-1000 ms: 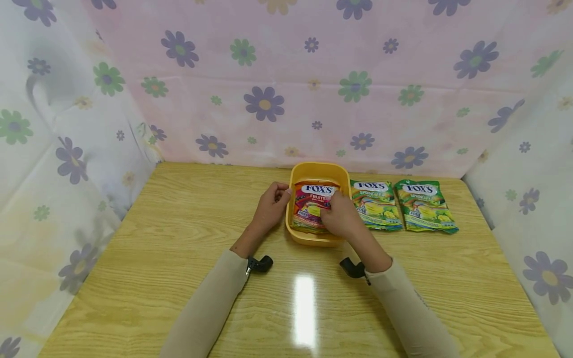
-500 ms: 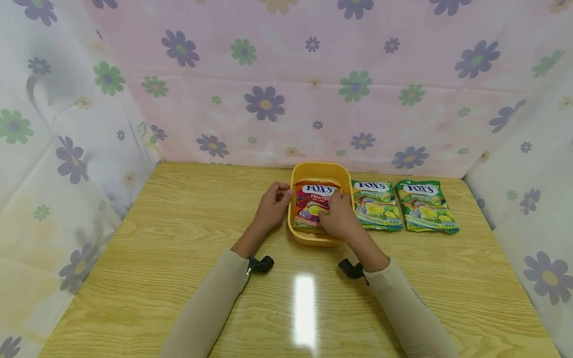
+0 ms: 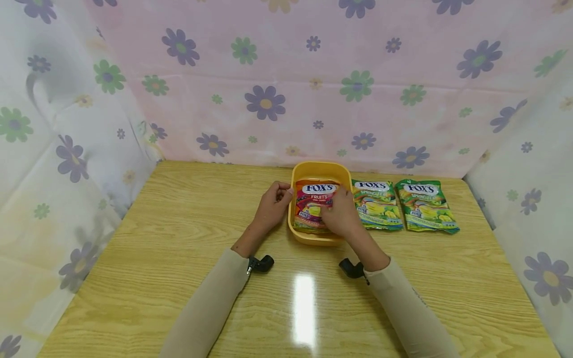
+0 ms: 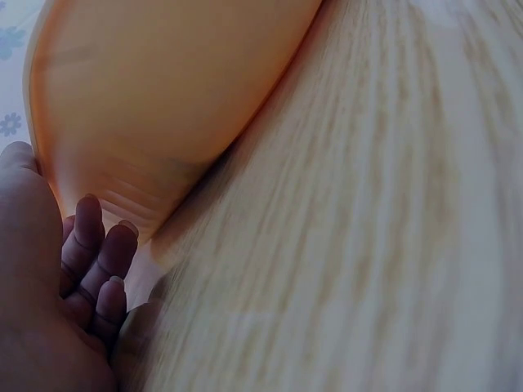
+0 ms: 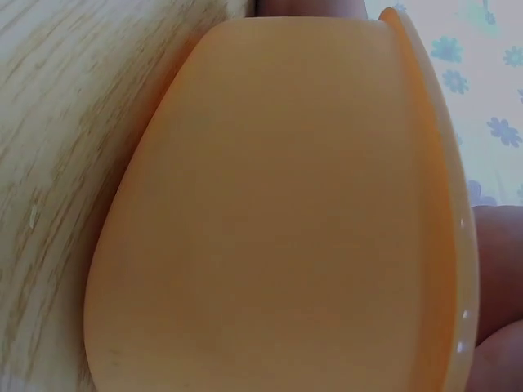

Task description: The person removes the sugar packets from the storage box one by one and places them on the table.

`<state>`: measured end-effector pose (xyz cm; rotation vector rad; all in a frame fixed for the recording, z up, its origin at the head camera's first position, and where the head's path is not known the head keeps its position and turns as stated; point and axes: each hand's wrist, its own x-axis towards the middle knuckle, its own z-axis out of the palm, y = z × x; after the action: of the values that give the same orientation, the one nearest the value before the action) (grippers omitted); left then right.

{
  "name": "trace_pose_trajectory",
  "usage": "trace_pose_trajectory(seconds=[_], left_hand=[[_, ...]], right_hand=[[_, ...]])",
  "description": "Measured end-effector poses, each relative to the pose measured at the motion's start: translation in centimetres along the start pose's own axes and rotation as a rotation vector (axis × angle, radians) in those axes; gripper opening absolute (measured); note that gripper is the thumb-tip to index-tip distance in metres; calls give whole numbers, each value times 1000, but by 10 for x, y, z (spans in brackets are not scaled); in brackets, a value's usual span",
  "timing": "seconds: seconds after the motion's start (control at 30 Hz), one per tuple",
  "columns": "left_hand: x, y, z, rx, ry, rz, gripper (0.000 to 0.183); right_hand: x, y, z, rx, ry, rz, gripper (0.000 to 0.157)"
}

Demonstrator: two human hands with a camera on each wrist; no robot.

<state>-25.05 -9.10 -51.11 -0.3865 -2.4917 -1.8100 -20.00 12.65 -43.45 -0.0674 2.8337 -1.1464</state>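
Note:
A yellow plastic tub (image 3: 316, 240) stands near the back of the table, with a red bag of Fox's fruits candy (image 3: 313, 200) lying face up inside. Greenish packaging shows under the red bag's lower edge. My left hand (image 3: 270, 206) grips the tub's left rim; the left wrist view shows the thumb at the rim and curled fingers (image 4: 110, 253) against the outer wall. Reaching over the tub's near right side, my right hand (image 3: 341, 214) holds the right part of the red bag, its thumb on the front. The other right fingers are mostly hidden.
Two green bags of Fox's Spring Tea candy lie to the right: the nearer bag (image 3: 377, 205) close beside the tub, the farther bag (image 3: 426, 206) next to it. Flowered cloth (image 3: 215, 114) hangs behind the wooden table (image 3: 179, 223) and at both sides.
My right hand has shifted slightly on the red bag, its fingers moving a little to the right. The tub sits marginally farther right; my left hand stays at its rim.

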Motion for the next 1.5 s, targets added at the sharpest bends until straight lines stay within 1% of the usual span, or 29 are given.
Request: trace_pose_trajectory(seconds=[0.07,0.13,0.23,0.3,0.4,0.6,0.8,0.9,1.17,1.33,1.43,1.5], left_hand=[[0,0,0,-2,0,0,31],[0,1,0,-3,0,-1,31],[0,1,1,-5,-1,0,31],[0,1,1,-5,2,2,31],[0,1,1,-12,5,4,31],[0,2,1,-8,11,-1,30],[0,2,1,4,8,-3,31],[0,1,1,2,6,3,31],[0,1,1,1,11,3,30],[0,0,0,6,13,4,30],[0,0,0,12,12,3,29],[-1,1,0,15,13,2,29]], right_hand=[[0,2,-1,9,-2,-10,69],[1,5,-1,29,-16,-3,60],[2,8,-3,98,-62,43,46],[3,9,-4,150,-84,78,43],[4,10,-5,224,-107,102,46],[4,8,-3,339,-139,121,53],[5,6,-3,405,-134,146,56],[3,5,-4,416,-120,150,59],[-2,1,-8,406,-95,115,68],[-5,-3,-12,396,-72,127,74],[-6,-4,-16,380,-57,147,78],[-7,-5,-19,389,-55,166,79]])
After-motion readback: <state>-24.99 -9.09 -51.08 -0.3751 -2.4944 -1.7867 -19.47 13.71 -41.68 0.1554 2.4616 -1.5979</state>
